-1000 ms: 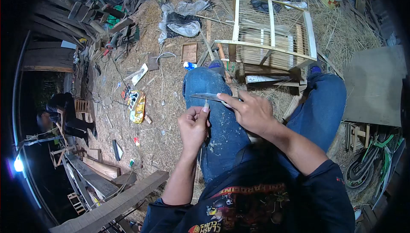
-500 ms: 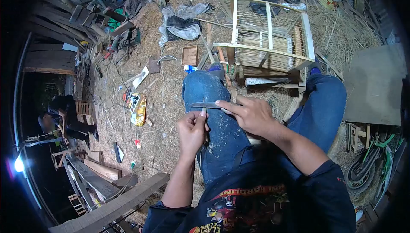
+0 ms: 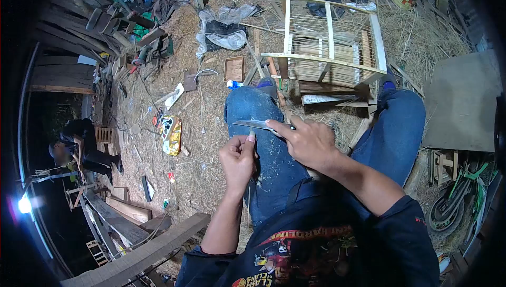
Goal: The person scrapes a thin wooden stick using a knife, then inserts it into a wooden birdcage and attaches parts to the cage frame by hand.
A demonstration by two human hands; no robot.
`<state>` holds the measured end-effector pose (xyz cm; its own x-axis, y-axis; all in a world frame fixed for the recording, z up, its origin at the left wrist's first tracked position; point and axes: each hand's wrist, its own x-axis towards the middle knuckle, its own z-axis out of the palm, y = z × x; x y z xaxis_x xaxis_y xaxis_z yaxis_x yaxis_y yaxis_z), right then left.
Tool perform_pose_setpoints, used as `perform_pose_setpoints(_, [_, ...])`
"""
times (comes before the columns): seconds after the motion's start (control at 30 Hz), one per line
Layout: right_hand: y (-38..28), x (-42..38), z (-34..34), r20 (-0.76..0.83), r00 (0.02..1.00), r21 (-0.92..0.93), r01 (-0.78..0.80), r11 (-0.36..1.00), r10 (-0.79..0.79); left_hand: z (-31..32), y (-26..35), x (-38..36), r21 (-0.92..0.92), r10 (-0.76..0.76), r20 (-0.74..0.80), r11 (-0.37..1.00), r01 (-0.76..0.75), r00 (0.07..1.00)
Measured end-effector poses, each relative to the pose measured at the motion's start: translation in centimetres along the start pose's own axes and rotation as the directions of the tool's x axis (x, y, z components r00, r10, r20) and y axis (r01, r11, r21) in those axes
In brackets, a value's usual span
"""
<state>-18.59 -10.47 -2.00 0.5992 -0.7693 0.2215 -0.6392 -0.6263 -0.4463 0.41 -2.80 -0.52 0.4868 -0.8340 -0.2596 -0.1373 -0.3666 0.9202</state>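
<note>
My right hand is closed round the handle of a knife, its index finger stretched along the back of the blade, which points left above my knee. My left hand pinches a thin pale stick between thumb and fingers, just under the blade. The stick's top end is at or very near the blade; whether they touch cannot be told. Pale shavings lie on the blue jeans beneath both hands.
A slatted wooden frame stands beyond my knees. A wooden tray and a yellow bag lie on the straw-covered ground. Another person bends over at the far left. A thick beam crosses the lower left; a board is at right.
The knife and the fingers of my right hand have shifted slightly up, away from my left thumb. Both hands keep their holds. The person at the left has moved slightly.
</note>
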Motion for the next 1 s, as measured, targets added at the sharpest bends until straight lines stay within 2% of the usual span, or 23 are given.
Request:
perform_pose_setpoints(0.2, [-0.3,-0.2,0.0,-0.002,1.0,-0.001,-0.03,1.0,0.03,0.2,0.0,0.0,0.018,0.046,-0.021,0.999,-0.046,0.999])
perform_pose_setpoints(0.33, [-0.4,0.0,-0.8,0.068,0.991,0.149,-0.128,0.981,0.119,0.3,0.8,-0.3,0.036,0.006,-0.021,0.999,-0.006,1.0])
perform_pose_setpoints(0.4, [-0.4,0.3,-1.5,0.103,0.983,0.211,-0.173,0.962,0.154,0.4,0.8,-0.2,0.057,0.034,-0.023,0.998,-0.032,0.999])
perform_pose_setpoints(0.5, [-0.1,0.8,-1.8,0.19,0.957,0.305,-0.271,0.913,0.221,0.2,0.6,-0.1,0.079,0.052,-0.02,0.996,-0.051,0.998])
perform_pose_setpoints(0.57, [0.5,1.1,-1.1,0.251,0.932,0.526,-0.357,0.772,0.26,0.3,0.7,-0.2,0.077,0.045,-0.013,0.996,-0.044,0.999])
perform_pose_setpoints(0.6, [0.7,1.2,-0.9,0.254,0.931,0.525,-0.36,0.771,0.262,0.3,0.7,-0.4,0.066,0.05,-0.012,0.997,-0.049,0.999])
perform_pose_setpoints(0.67, [1.2,1.5,-0.6,0.322,0.911,0.629,-0.409,0.662,0.257,0.2,0.7,-0.7,0.054,0.054,-0.009,0.997,-0.054,0.998])
perform_pose_setpoints(0.77, [1.6,1.6,-1.0,0.38,0.899,0.642,-0.426,0.637,0.218,0.0,0.9,-0.8,0.047,0.059,0.014,0.997,-0.06,0.998])
perform_pose_setpoints(0.8, [1.8,1.5,-1.0,0.381,0.899,0.641,-0.426,0.639,0.217,0.0,1.5,-0.8,0.039,0.004,0.033,0.999,-0.006,0.999])
perform_pose_setpoints(0.87, [1.8,0.9,-0.9,0.181,0.974,0.528,-0.214,0.822,0.137,-0.3,1.8,-0.5,0.03,-0.054,0.049,0.998,0.052,0.997])
perform_pose_setpoints(0.9, [1.8,0.8,-0.8,0.184,0.974,0.527,-0.214,0.822,0.135,-0.6,1.8,-0.2,0.032,-0.08,0.075,0.996,0.078,0.994])
perform_pose_setpoints(0.97, [1.9,0.6,-0.5,0.124,0.987,0.38,-0.139,0.914,0.099,-1.0,1.6,0.2,0.033,-0.111,0.101,0.994,0.108,0.989])
perform_pose_setpoints(1.0, [1.7,0.5,-0.3,0.128,0.987,0.38,-0.14,0.914,0.098,-1.2,1.4,0.3,0.014,-0.129,0.125,0.992,0.128,0.984])
